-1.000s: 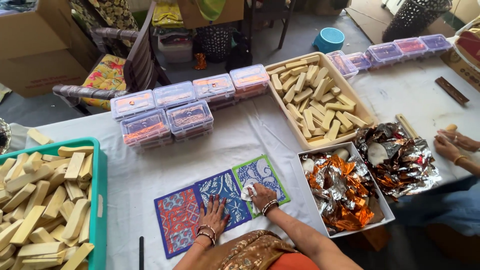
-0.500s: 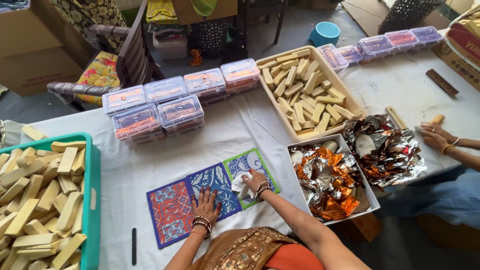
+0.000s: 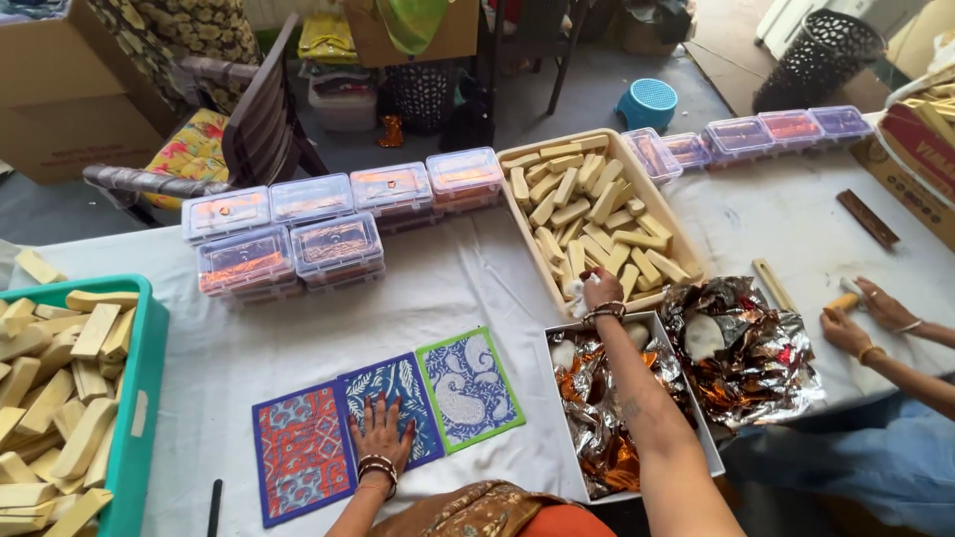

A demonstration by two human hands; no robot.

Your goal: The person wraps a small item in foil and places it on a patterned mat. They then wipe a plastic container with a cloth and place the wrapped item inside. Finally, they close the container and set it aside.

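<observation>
Right hand at the near rim of the beige tray of bars; left hand flat on the patterned mat.

The white-covered tabletop [image 3: 448,288] carries the beige tray [image 3: 686,267], the landmark for all positions below. The tray runs lengthwise away from the person and holds pale yellow bars [image 3: 587,214], most lying with their long axes along or diagonal to the tray's length. The right hand [image 3: 600,290] is at the tray's near rim, its fingers curled narrow around something pale; what it is cannot be told. Near of the tray sits the white box of crumpled foil wrappers [image 3: 597,428], under the right forearm. Left of the tray, well apart, the left hand [image 3: 379,431] lies palm-down, fingers spread wide, on the three-panel mat [image 3: 468,383]. The right hand is therefore the nearer one to the bars.
</observation>
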